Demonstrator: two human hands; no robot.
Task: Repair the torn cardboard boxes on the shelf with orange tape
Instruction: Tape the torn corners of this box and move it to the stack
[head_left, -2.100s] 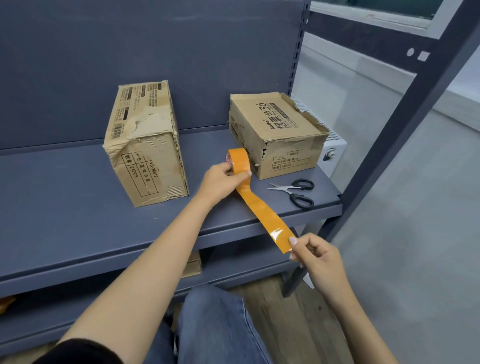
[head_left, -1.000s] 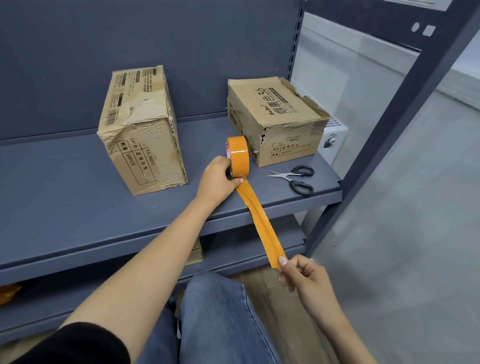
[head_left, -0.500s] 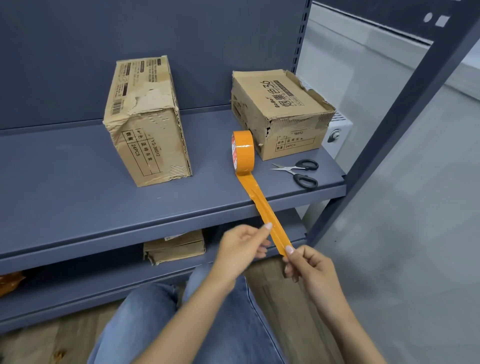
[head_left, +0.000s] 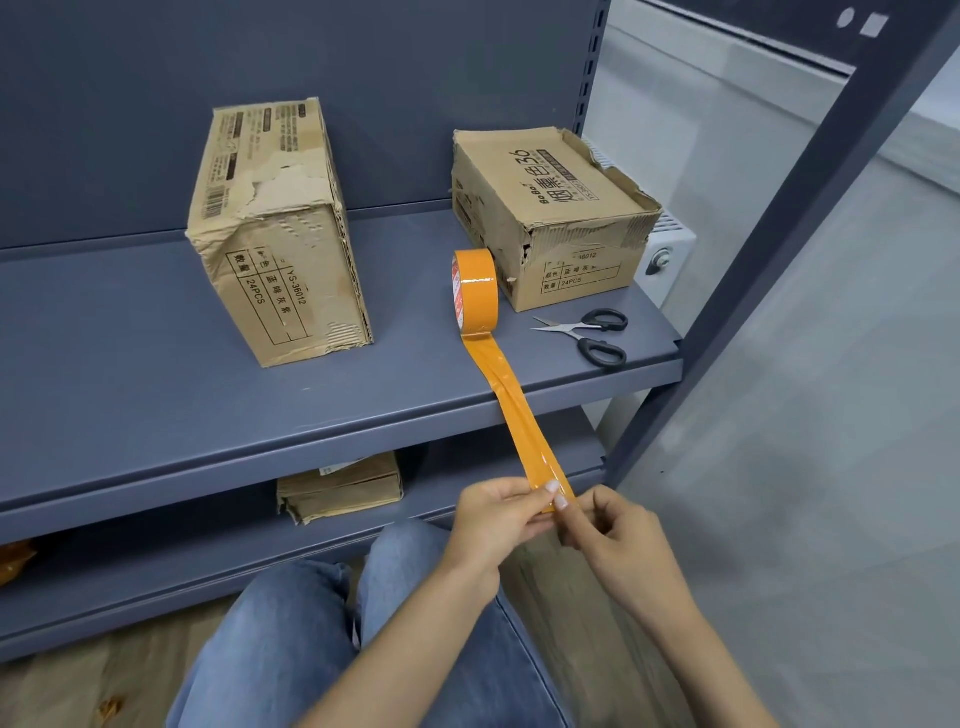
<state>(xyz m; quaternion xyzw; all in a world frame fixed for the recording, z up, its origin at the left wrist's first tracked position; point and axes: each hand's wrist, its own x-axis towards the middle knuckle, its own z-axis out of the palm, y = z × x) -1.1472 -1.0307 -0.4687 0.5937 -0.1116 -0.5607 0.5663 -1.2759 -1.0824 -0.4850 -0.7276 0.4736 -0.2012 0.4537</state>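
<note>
**Both hands now on the tape's free end**

Now the left hand (head_left: 498, 519) has left the orange tape roll (head_left: 475, 291), which stands alone on the grey metal shelf (head_left: 156, 374) beside the squat torn cardboard box (head_left: 550, 218) at the right end. Both it and the right hand (head_left: 618, 535) pinch the pulled-out orange tape strip (head_left: 511, 415) past the front edge. Cutting with the black-handled scissors (head_left: 592, 335) probably comes next; the tall torn cardboard box (head_left: 275, 228) remains untaped.

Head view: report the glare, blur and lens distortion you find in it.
Head view: glare streaks shine on the pulled tape strip and on the tape roll; light is soft, with faint shadows under the boxes; wide-angle bending curves the shelf edge and tilts the post; the box print and scissors stay sharp.
</note>
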